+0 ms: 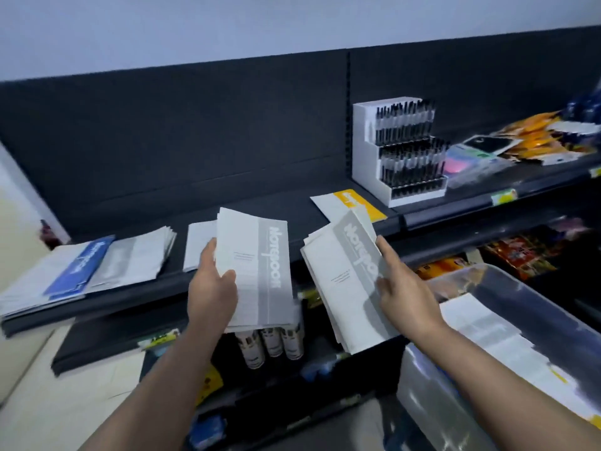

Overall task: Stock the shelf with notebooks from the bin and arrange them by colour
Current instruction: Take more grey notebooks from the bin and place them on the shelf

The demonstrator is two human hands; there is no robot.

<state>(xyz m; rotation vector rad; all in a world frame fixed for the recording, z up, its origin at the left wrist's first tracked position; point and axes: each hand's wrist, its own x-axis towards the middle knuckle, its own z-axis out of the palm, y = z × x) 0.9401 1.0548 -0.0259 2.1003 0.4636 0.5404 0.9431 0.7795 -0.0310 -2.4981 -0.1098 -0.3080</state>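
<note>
A clear plastic bin (pixel 419 392) is seen at lower right, and white-covered notebooks (pixel 481 330) are stacked flat in it, some with yellow showing at the edges. On the dark shelf (pixel 279 206) a white display stand (pixel 364 151) is filled with rows of black pens (pixel 409 151).

Two stacks of grey notebooks are held over the shelf's front edge. The left stack (pixel 257 271) is gripped by the left hand (pixel 213 288): the thumb is pressed on the cover near its left edge, one finger is wrapped round that edge, and the rest are hidden beneath. The right stack (pixel 341 281), tilted, is gripped by the right hand (pixel 406 291), with the thumb on the cover and the index finger laid along the right edge.

Blue notebooks (pixel 78 265), a grey pile (pixel 136 258) and a yellow notebook (pixel 354 203) are laid on the shelf.
</note>
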